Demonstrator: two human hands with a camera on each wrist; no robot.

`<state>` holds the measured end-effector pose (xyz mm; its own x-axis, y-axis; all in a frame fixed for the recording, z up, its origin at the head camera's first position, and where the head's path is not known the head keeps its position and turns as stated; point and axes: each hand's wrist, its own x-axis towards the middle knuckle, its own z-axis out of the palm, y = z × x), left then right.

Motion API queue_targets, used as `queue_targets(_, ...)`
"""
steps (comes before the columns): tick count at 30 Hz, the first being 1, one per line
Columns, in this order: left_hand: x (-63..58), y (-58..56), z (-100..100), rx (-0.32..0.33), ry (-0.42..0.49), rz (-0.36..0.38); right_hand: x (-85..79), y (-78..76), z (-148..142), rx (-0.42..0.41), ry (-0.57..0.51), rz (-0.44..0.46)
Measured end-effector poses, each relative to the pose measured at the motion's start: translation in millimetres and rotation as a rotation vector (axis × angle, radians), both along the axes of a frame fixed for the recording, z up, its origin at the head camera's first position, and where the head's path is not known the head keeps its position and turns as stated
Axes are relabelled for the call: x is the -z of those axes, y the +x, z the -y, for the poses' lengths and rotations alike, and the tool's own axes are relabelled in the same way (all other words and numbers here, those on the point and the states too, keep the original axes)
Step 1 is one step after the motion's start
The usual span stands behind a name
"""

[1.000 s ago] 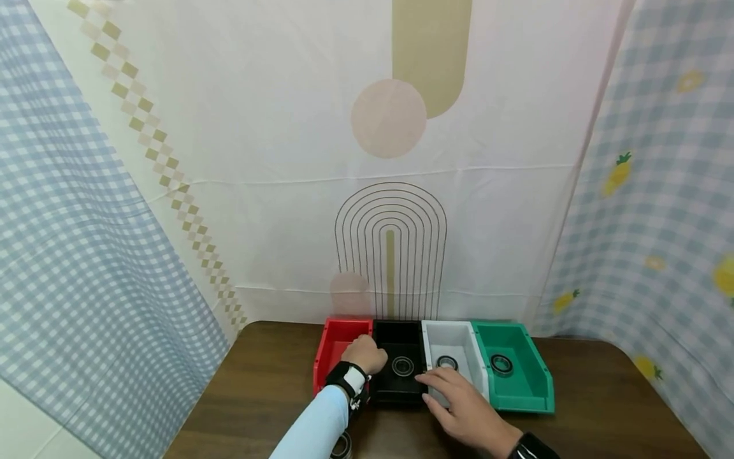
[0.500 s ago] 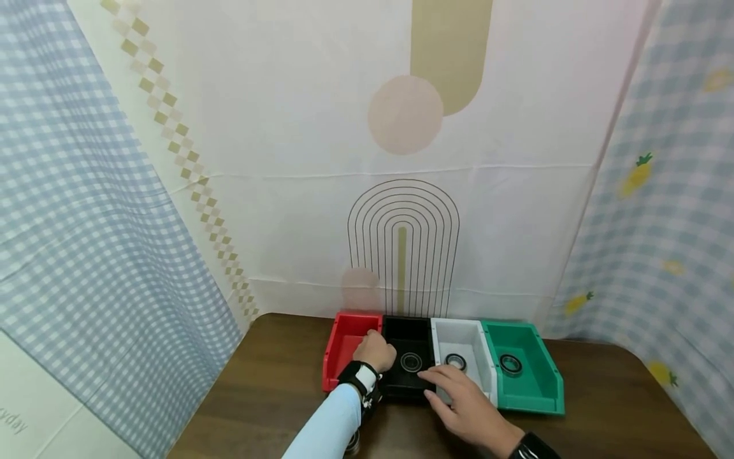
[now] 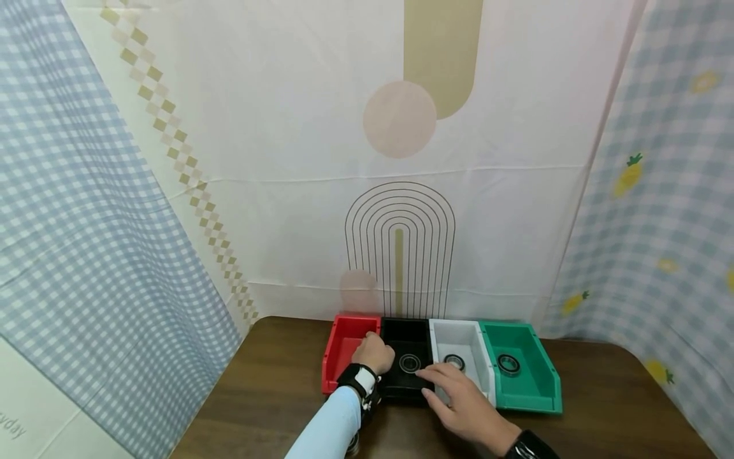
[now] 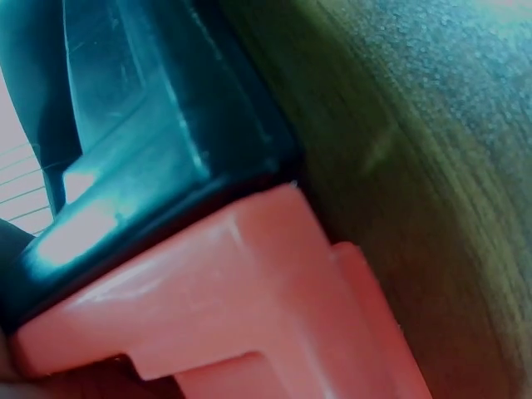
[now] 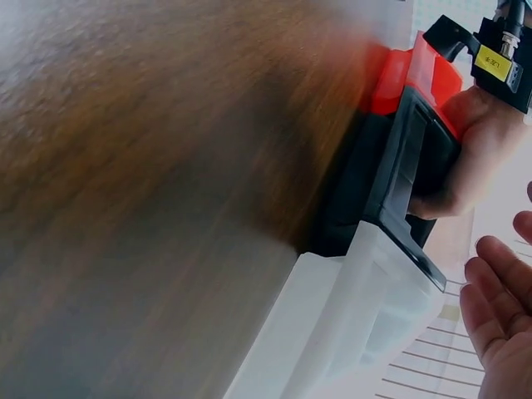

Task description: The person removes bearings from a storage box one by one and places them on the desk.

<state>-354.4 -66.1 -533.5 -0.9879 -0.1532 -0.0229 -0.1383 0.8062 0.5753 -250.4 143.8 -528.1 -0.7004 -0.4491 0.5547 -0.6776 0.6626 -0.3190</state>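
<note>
My left hand [image 3: 374, 354] is bent down over the adjoining walls of the red bin [image 3: 337, 357] and the black bin [image 3: 401, 390]. In the right wrist view its thumb reaches into the black bin; its other fingertips are hidden. A ball bearing [image 3: 410, 364] lies in the black bin. Over the front of the white bin [image 3: 467, 335] hovers my right hand [image 3: 461, 401], fingers loosely extended and holding nothing. Behind those fingers another bearing [image 3: 455, 363] sits in the white bin. The green bin [image 3: 527, 392] holds a third bearing [image 3: 508, 364].
The bins stand side by side on a brown wooden table [image 3: 275, 370], close to its back edge. More metal rings [image 3: 352, 445] are partly hidden beside the left sleeve [image 3: 329, 424]. A patterned cloth [image 3: 287, 223] hangs behind, with checked curtains at both sides.
The head view shifts slightly between frames. Both hands keep nearly the same places over the bins, and the bearings stay put.
</note>
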Motion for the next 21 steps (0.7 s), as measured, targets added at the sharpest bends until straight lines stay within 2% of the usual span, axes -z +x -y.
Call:
queue_targets(10,4.3,-2.5,-1.6,-0.016,0.011,-0.017,-0.1,-3.3,7.7,-0.017,-0.01,0.038)
queue_targets(15,7.7,-2.3,-3.3,-0.026,0.003,-0.02,-1.0,-3.3,11.8,-0.014,0.005,-0.002)
queue_targets(21,6.3,-1.9,-1.3,-0.035,-0.005,-0.016,-8.1,-7.7,19.3,-0.025,0.082,-0.003)
